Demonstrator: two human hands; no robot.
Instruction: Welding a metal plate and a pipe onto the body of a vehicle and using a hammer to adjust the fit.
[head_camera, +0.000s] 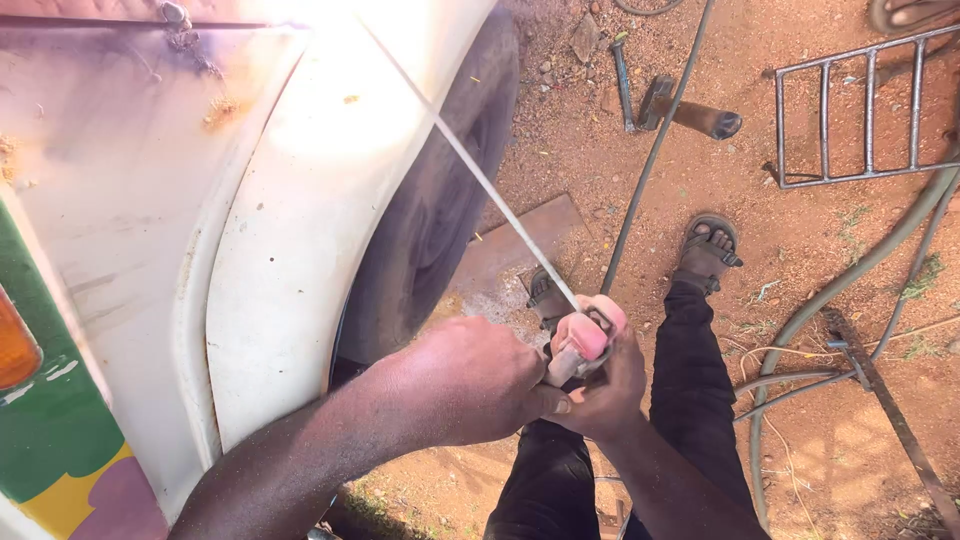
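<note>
My right hand (605, 392) grips a pink electrode holder (588, 338) in front of my waist. A long thin welding rod (470, 160) runs from the holder up and left to the white vehicle panel (300, 200), where a bright glare hides its tip. My left hand (470, 380) is closed around the holder's base and touches my right hand. Below are my legs in dark trousers (690, 400) and sandals on red dirt.
A dark tyre (435, 210) sits under the white wheel arch. A flat rusty metal plate (510, 250) lies by the tyre. Hoses and cables (650, 160) cross the ground. A metal grille (860, 110), a hammer (690, 112) and a steel bar (890, 410) lie on the right.
</note>
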